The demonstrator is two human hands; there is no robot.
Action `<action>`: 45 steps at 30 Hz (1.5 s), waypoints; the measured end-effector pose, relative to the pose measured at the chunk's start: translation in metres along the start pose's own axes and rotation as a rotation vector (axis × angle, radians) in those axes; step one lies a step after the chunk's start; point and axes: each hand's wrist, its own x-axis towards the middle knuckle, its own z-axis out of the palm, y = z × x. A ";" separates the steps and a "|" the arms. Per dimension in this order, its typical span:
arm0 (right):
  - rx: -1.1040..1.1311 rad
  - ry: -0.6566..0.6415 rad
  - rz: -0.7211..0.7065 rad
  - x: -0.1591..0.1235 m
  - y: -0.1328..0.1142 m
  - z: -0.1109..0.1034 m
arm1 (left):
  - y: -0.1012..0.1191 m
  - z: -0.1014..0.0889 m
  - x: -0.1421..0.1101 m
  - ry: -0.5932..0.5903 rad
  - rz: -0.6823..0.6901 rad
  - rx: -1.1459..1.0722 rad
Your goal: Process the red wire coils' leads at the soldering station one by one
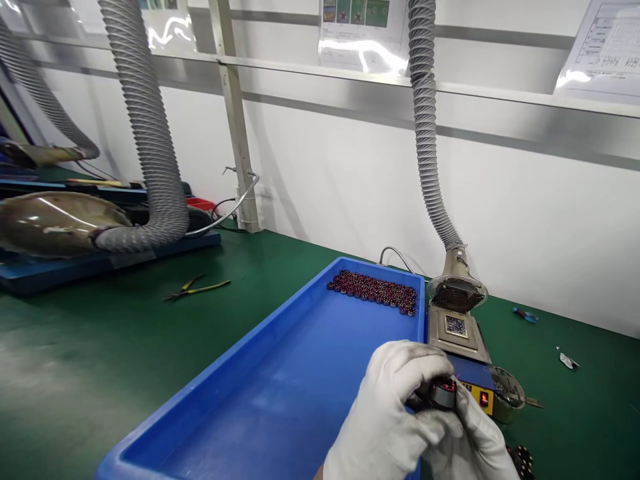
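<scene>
Both hands, left hand (387, 407) and right hand (473, 437), wear white knitted cloth gloves, matt. Blue tray (260, 373): smooth plastic, slight sheen. Bench mat (100, 347): green, matt. Extraction hose (425, 133): grey ribbed plastic. Solder pot (457, 330): brushed metal top. Small parts (375, 290) at tray's far edge: glossy dark red.

Gloved left hand (387, 413) and right hand (473, 440) meet, fingers curled together.

Open blue tray (240, 363) floor left; solder pot (457, 333) blocking right.
</scene>
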 end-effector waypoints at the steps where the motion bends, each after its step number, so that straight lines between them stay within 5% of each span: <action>1: -0.003 0.004 -0.003 -0.001 0.001 0.000 | 0.001 0.001 0.001 0.008 0.051 -0.008; 7: -0.031 -0.004 0.001 -0.002 0.003 0.006 | 0.004 -0.006 0.007 -0.004 -0.036 -0.255; 14: -0.087 -0.063 0.017 0.001 -0.002 0.005 | -0.001 -0.012 0.007 0.331 -0.296 -0.567; 19: -0.096 -0.012 -0.018 0.001 -0.004 0.003 | 0.007 -0.016 0.007 -0.038 -0.338 -0.414; 26: -0.110 -0.018 -0.010 0.003 -0.002 0.002 | 0.009 -0.014 0.003 0.233 -0.291 -0.529; 31: -0.104 -0.019 -0.036 -0.001 -0.004 0.001 | 0.013 -0.016 0.006 -0.031 -0.403 -0.410; 34: -0.122 0.004 -0.073 0.000 -0.001 0.000 | 0.019 -0.011 0.007 -0.020 -0.301 -0.370; 39: -0.251 0.095 -0.229 0.011 0.002 -0.014 | 0.017 -0.015 0.004 0.201 -0.121 -0.340; 42: -0.401 0.201 -0.446 0.011 0.006 -0.015 | 0.012 -0.019 0.003 0.319 -0.223 -0.330; 45: -0.648 0.382 -0.885 0.002 0.018 -0.001 | 0.007 -0.009 0.002 0.041 -0.530 -0.473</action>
